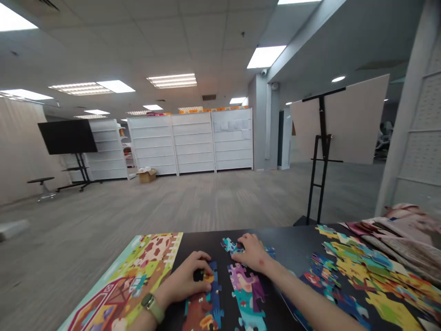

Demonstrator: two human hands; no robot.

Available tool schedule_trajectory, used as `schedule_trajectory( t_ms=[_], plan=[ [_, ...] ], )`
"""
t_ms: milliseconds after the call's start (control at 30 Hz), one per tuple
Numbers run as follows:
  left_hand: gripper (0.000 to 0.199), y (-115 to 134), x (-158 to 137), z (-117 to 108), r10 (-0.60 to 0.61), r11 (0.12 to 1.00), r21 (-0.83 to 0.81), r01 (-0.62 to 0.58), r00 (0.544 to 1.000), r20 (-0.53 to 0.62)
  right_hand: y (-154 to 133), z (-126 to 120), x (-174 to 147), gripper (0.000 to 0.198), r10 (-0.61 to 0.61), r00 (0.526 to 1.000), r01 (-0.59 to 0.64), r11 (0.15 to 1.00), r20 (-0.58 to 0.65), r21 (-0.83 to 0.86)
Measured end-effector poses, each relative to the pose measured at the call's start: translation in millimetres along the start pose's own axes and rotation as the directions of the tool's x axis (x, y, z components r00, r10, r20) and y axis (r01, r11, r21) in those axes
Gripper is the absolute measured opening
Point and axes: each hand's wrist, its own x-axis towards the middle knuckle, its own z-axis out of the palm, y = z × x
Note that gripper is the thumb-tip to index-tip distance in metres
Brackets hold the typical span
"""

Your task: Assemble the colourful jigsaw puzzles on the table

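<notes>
My left hand (191, 278), with a watch (148, 301) on its wrist, curls its thumb and fingers around the upper end of a joined jigsaw strip (203, 310) in dark blue and brown. An orange-yellow puzzle piece (208, 277) shows between its thumb and fingers. My right hand (252, 255) reaches further across the table, its fingers bent down on small blue puzzle pieces (228, 245); its fingertips partly cover them. Just below that hand lies a second joined strip (246, 294) in purple and teal, apart from the first strip.
A farm-picture puzzle (151, 266) lies at the table's left edge. Loose dark blue pieces (325, 271) and a heap of yellow-green pieces (372, 271) spread on the right. Crumpled printed bags (409, 239) lie beyond them. An easel stand (319, 184) stands behind the black table (285, 241).
</notes>
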Motion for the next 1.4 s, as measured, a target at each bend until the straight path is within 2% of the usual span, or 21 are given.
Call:
schedule_trajectory(
  t_ms=[100, 167, 233, 300, 433, 600, 700, 800, 900, 1000, 1133, 1200, 1400],
  plan=[
    [0.037, 0, -10, -5, 0.011, 1.0, -0.021, -0.011, 1.0, 0.001, -11, 2, 4, 0.033, -0.026, 1.0, 0.026, 1.0, -0.001, -0.012],
    [0.065, 0, -16, -10, 0.002, 1.0, -0.03, 0.0, 0.999, 0.054, -14, 1, -5, 0.026, -0.09, 0.996, 0.089, 0.996, 0.023, 0.015],
    [0.101, 0, -19, -15, -0.056, 0.998, 0.044, 0.049, 0.98, 0.19, -17, -1, -20, 0.02, -0.154, 0.985, 0.149, 0.987, 0.075, 0.066],
    [0.114, 0, -20, -19, -0.068, 0.992, 0.115, 0.042, 0.968, 0.24, -23, -3, -39, 0.022, -0.194, 0.973, 0.172, 0.971, 0.126, 0.168],
    [0.109, -1, -21, -24, -0.051, 0.983, 0.183, 0.009, 0.973, 0.224, -47, -6, -80, 0.028, -0.259, 0.938, 0.163, 0.915, 0.229, 0.369],
    [0.099, -4, -24, -26, -0.075, 0.98, 0.193, 0.039, 0.98, 0.184, -84, 1, -113, 0.028, -0.309, 0.881, 0.184, 0.922, 0.359, 0.342],
    [0.102, -2, -24, -29, -0.085, 0.981, 0.186, 0.047, 0.976, 0.199, -93, 9, -119, 0.018, -0.357, 0.848, 0.237, 0.917, 0.392, 0.322],
    [0.118, 6, -25, -32, -0.108, 0.981, 0.184, 0.058, 0.955, 0.276, -93, 16, -121, 0.013, -0.433, 0.825, 0.323, 0.889, 0.363, 0.326],
    [0.128, 13, -25, -29, -0.141, 0.968, 0.241, 0.068, 0.943, 0.302, -90, 23, -123, 0.015, -0.476, 0.826, 0.394, 0.871, 0.303, 0.293],
    [0.126, 16, -24, -23, -0.153, 0.953, 0.294, 0.069, 0.95, 0.273, -89, 35, -127, 0.021, -0.531, 0.811, 0.49, 0.845, 0.244, 0.212],
    [0.123, 17, -23, -19, -0.14, 0.95, 0.308, 0.058, 0.958, 0.25, -89, 52, -133, 0.008, -0.649, 0.747, 0.646, 0.76, 0.148, 0.072],
    [0.122, 16, -23, -19, -0.138, 0.951, 0.303, 0.058, 0.958, 0.252, -88, 54, -134, 0.01, -0.683, 0.723, 0.685, 0.728, 0.105, 0.024],
    [0.122, 15, -23, -20, -0.137, 0.955, 0.292, 0.057, 0.956, 0.258, -86, 43, -132, 0.023, -0.724, 0.664, 0.733, 0.679, 0.187, 0.029]
  ],
)
